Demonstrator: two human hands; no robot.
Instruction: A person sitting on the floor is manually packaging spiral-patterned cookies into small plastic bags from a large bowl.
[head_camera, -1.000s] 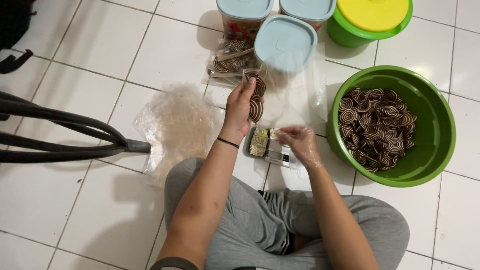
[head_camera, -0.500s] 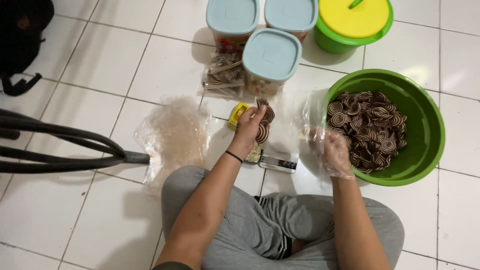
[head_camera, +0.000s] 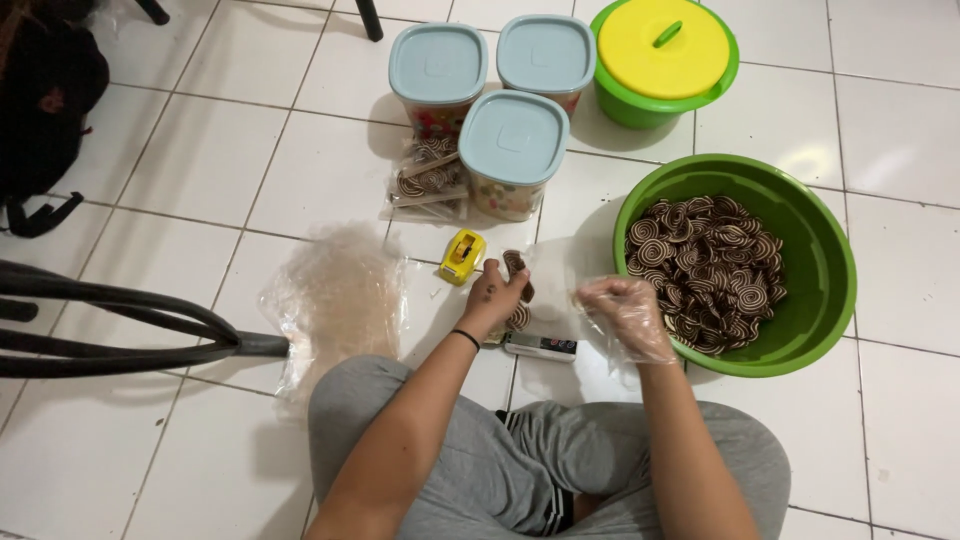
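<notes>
- Cookies (head_camera: 517, 290), brown-and-cream spiral rounds in a short stack, sit in the left hand (head_camera: 497, 297) just left of frame centre; the stack seems to run upright in the picture, from above the fingers down below the palm, and looks wrapped in thin clear plastic, though that is hard to tell.
- Left hand is closed around that stack, bare, with a dark band at the wrist.
- Right hand (head_camera: 625, 315) lies just right of the stack, apart from it, in a clear plastic glove; its fingers curl loosely and narrow, and I cannot tell whether they pinch anything.
- Bowl (head_camera: 835, 260), green, fills the right-centre of the frame, heaped with the same spiral cookies; it lies straight right of the gloved hand, which is the nearer hand to it.
- Scale (head_camera: 540, 346), a small flat device, lies on the tiles directly below the stack, between the two wrists.
- Tape dispenser (head_camera: 462, 256), yellow, sits just upper left of the left hand.
- Bags (head_camera: 335, 300), a crumpled clear pile, lie farther left.
- Tubs (head_camera: 513, 140), three with pale blue lids, stand at top centre; a yellow-lidded bucket (head_camera: 665, 50) stands at the upper right.
</notes>
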